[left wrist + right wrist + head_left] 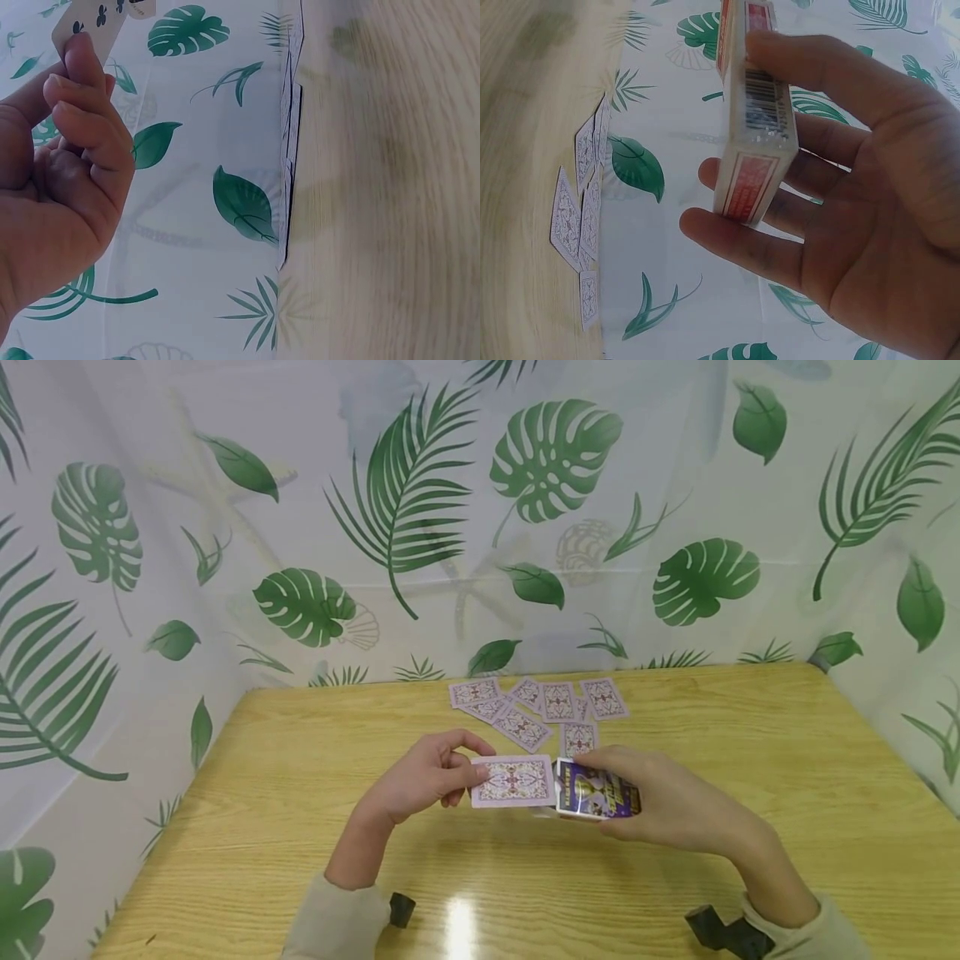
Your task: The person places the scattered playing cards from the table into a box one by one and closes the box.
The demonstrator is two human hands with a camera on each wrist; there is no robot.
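My left hand pinches a playing card between thumb and fingers, its patterned back facing up. In the left wrist view the underside of that card shows black clubs; whether more cards lie beneath it cannot be told. My right hand grips a card box with a purple picture front, fingers around its sides. A barcode and red panels mark the box in the right wrist view. The card's right edge meets the box's left end; whether it reaches inside is unclear.
Beyond the hands, several playing cards lie face down, some overlapping, toward the back edge of the wooden table. A leaf-printed cloth hangs behind the table and along its sides.
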